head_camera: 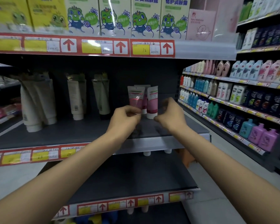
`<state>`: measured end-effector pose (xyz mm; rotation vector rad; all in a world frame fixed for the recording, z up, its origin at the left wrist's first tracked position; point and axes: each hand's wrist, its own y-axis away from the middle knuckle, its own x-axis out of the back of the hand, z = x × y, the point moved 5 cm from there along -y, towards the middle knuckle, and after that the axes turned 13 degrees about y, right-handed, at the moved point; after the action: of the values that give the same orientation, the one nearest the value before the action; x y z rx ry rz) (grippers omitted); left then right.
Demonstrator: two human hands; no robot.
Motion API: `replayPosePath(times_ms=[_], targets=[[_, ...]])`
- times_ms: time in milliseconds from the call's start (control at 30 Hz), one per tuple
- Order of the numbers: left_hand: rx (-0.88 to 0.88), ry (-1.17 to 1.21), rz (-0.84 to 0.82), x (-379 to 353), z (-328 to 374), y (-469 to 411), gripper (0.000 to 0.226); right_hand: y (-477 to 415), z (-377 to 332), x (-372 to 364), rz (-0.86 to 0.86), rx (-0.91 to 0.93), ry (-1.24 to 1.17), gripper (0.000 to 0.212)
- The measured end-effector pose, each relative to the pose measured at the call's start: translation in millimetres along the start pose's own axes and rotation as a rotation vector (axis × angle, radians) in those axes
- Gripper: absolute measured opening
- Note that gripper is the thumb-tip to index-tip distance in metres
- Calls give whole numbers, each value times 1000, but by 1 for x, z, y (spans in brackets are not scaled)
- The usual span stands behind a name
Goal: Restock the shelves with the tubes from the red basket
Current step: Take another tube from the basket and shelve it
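Three pink-and-white tubes stand caps down on the dark middle shelf (87,131). My left hand (124,118) pinches the lower part of the front left pink tube (135,98). A second pink tube (152,102) stands just to its right, and a third is partly hidden behind them. My right hand (171,113) hovers beside the right tube with fingers curled and nothing visibly in it. The red basket is out of view.
Cream-coloured tubes (76,96) stand further left on the same shelf. Frog-printed boxes (115,16) fill the shelf above. A lower shelf (128,178) juts toward me. Bottles (242,97) line the aisle shelves at right.
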<state>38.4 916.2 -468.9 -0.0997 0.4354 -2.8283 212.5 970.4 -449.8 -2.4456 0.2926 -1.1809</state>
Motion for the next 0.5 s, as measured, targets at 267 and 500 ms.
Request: replayPosePath(times_ms=[267, 500], targets=[[-39, 156, -135, 28, 4, 115, 22, 145, -2, 23, -262, -29, -383, 46], [194, 122, -280, 48, -94, 226, 21, 268, 65, -55, -629, -65, -187, 43]])
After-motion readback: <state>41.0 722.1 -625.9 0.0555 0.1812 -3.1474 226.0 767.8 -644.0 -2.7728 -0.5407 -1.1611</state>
